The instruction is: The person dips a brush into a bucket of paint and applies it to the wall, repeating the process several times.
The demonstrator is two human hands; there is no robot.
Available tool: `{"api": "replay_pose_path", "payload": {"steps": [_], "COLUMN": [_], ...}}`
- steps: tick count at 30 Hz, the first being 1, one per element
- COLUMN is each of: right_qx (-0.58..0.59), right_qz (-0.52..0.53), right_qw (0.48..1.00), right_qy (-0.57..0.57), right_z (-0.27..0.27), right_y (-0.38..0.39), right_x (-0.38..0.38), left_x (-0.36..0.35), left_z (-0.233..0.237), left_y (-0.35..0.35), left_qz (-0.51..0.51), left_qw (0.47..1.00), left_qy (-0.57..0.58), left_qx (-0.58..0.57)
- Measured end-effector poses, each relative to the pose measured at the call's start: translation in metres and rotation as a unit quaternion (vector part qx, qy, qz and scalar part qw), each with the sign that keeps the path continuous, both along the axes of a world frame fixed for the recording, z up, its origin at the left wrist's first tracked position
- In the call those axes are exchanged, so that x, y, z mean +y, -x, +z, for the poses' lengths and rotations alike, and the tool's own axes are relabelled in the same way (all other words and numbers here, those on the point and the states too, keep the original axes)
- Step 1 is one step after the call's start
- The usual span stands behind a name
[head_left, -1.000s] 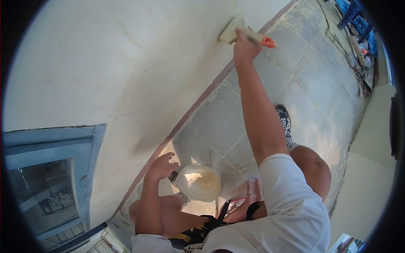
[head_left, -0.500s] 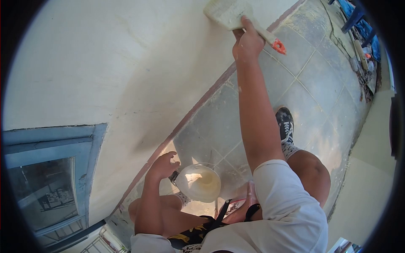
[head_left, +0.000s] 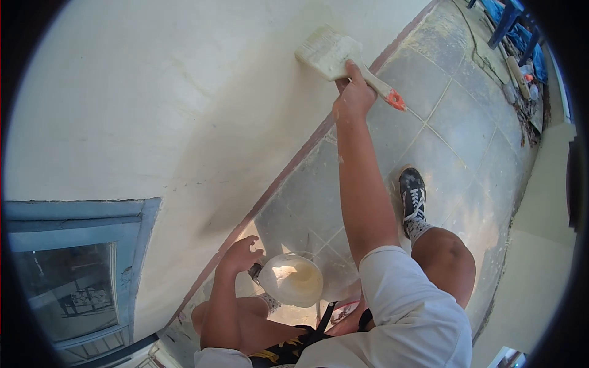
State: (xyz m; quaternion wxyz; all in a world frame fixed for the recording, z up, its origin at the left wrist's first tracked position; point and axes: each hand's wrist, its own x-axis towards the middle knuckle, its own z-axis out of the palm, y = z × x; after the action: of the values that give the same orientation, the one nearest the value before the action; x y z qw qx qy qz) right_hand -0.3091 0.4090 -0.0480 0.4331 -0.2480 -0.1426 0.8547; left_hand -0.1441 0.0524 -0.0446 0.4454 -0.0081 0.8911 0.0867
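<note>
My right hand (head_left: pixel 356 97) is closed around a wide paintbrush (head_left: pixel 331 54), its thumb along the top where handle and head meet. The brush has pale bristles and a whitish handle with a red end, and its bristles are against the cream wall (head_left: pixel 184 92). Beside the wall's foot, my left hand (head_left: pixel 240 253) hangs with fingers loosely curled and apart, nothing visible in them. Just right of it stands a white bucket (head_left: pixel 291 279) with pale yellowish liquid inside; I see no contact between hand and bucket.
A blue-framed window (head_left: pixel 138 245) is set in the wall at lower left. Along the wall's base runs a reddish strip (head_left: pixel 294 161) beside grey floor tiles (head_left: pixel 442 141). Blue chair legs (head_left: pixel 506 24) and clutter are at upper right. My black shoe (head_left: pixel 412 193) rests on the tiles.
My right hand has drawn the brush along the wall, nearer to me. My left hand stays beside the bucket. The whole view has shifted slightly.
</note>
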Motion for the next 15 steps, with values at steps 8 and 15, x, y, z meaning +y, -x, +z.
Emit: {"api": "replay_pose_path", "payload": {"steps": [8,15], "right_qx": [0.108,-0.105], "right_qz": [-0.032,-0.015], "right_qw": [0.994,0.994], "right_qy": [0.014,-0.005], "right_z": [0.039,-0.071], "right_y": [0.009,-0.004], "right_x": [0.035,0.041], "left_x": [-0.014,-0.005], "left_z": [-0.015,-0.013], "left_y": [-0.005,0.001], "left_qz": [-0.051,-0.010], "left_qw": [0.998,1.000], "left_qy": [-0.006,0.003], "left_qx": [0.021,-0.002]}}
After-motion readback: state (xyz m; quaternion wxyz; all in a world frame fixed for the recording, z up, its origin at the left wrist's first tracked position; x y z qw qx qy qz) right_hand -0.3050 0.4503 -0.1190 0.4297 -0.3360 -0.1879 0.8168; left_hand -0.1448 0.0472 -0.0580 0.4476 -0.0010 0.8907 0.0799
